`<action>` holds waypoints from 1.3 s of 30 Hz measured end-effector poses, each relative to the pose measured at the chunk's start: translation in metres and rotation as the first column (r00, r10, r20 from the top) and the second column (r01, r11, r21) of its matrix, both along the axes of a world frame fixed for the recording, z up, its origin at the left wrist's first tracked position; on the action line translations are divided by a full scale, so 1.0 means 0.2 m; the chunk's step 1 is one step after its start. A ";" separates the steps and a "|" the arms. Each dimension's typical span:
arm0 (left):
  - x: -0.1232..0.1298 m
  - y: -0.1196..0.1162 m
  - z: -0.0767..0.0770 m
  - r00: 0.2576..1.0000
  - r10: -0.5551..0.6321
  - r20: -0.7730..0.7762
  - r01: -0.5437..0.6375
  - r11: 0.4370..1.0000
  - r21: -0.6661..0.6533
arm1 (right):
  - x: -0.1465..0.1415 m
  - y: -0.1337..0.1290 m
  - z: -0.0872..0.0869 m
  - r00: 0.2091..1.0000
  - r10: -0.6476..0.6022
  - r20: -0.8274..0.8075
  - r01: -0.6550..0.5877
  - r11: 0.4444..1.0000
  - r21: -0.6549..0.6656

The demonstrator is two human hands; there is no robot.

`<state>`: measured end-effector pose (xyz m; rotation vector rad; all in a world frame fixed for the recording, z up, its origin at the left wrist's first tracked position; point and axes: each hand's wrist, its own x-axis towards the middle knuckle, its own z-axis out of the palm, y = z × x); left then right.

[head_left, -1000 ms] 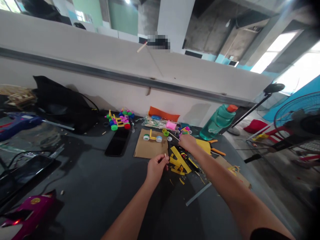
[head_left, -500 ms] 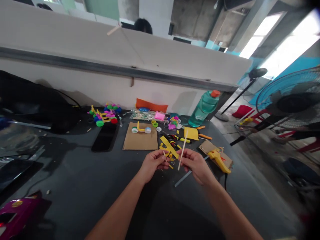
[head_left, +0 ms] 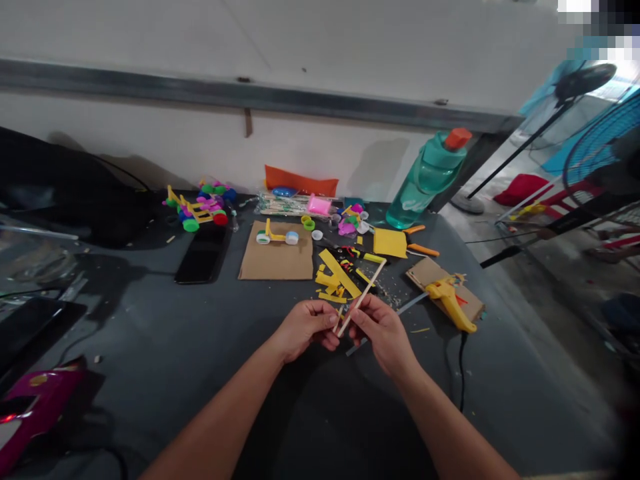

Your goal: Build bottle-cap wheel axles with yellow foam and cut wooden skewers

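Over the dark table my left hand (head_left: 311,325) pinches a short piece of wooden stick (head_left: 339,319). Close by, my right hand (head_left: 379,327) grips a longer wooden stick (head_left: 367,288), tilted up to the right; its lower end lies beside the short piece. I cannot tell whether the two touch. Just beyond my hands lie yellow foam strips (head_left: 340,273) and scraps. A small yellow model with bottle-cap wheels (head_left: 277,235) stands on a cardboard square (head_left: 276,263). To the right, a yellow glue gun (head_left: 453,303) rests on another cardboard piece (head_left: 417,272).
A teal bottle (head_left: 423,180) stands at the back right, near orange-handled scissors (head_left: 423,250) and a yellow sheet (head_left: 390,243). On the left are a black phone (head_left: 201,257), a colourful wheeled model (head_left: 197,210) and a magenta device (head_left: 40,413). A fan (head_left: 607,147) stands beyond the table.
My hands have come closer together, and the long stick now leans further right with its lower end by the short piece. My view has tilted downward.
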<state>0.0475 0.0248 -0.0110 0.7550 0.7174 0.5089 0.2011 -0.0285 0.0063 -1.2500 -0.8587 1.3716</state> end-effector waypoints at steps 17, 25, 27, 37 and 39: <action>-0.01 -0.02 -0.03 0.999 -0.040 -0.008 0.041 0.994 0.104 | -0.03 0.00 -0.06 0.991 -0.034 0.133 0.034 0.999 0.003; -0.01 -0.01 -0.02 1.000 -0.015 -0.011 0.016 0.987 0.158 | -0.03 0.00 -0.07 0.984 0.004 0.178 -0.009 1.000 0.023; -0.01 -0.01 -0.01 0.999 -0.031 -0.018 0.034 0.988 0.152 | -0.03 0.00 -0.07 0.981 -0.042 0.192 0.033 0.998 0.050; -0.01 0.00 -0.02 0.998 -0.049 -0.041 0.055 0.983 0.177 | -0.03 -0.01 -0.05 0.963 -0.085 0.257 0.067 0.995 0.079; -0.02 0.00 -0.02 0.998 -0.051 -0.034 0.056 0.983 0.173 | -0.03 -0.01 -0.05 0.960 -0.088 0.265 0.067 0.994 0.087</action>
